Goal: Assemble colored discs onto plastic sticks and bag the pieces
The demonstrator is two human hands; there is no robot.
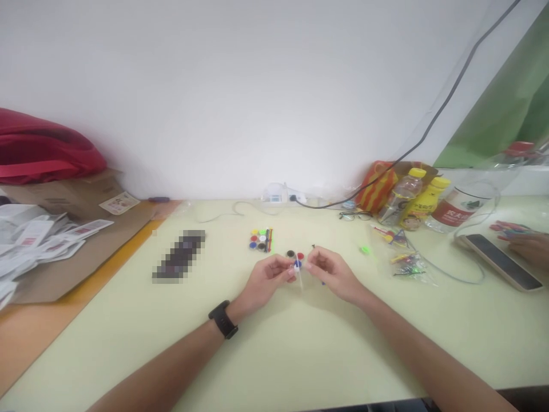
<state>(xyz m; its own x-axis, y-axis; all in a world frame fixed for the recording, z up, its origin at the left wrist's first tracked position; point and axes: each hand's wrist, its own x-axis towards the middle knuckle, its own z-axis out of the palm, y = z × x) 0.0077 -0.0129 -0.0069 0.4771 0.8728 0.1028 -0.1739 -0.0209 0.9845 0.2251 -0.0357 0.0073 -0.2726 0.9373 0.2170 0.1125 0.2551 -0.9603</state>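
My left hand [270, 280], with a black watch on its wrist, is closed in a pinch on a small white plastic piece. A thin white stick [301, 279] stands upright at its fingertips. Close by on the right, my right hand [332, 273] has thumb and forefinger pressed together; what they hold, if anything, is too small to make out. Just behind the fingertips lie a black disc [290, 253], a red disc [300, 256] and a blue disc [298, 264]. Farther left, several coloured discs [254, 238] sit beside a row of thin coloured sticks [269, 240].
Clear bags of coloured pieces [407, 266] and a green piece [365, 249] lie to the right. Beyond are glasses [355, 216], bottles [403, 194] and a phone [501, 263] near another person's hand [532, 249]. Cardboard [98, 257] with white packets is at left.
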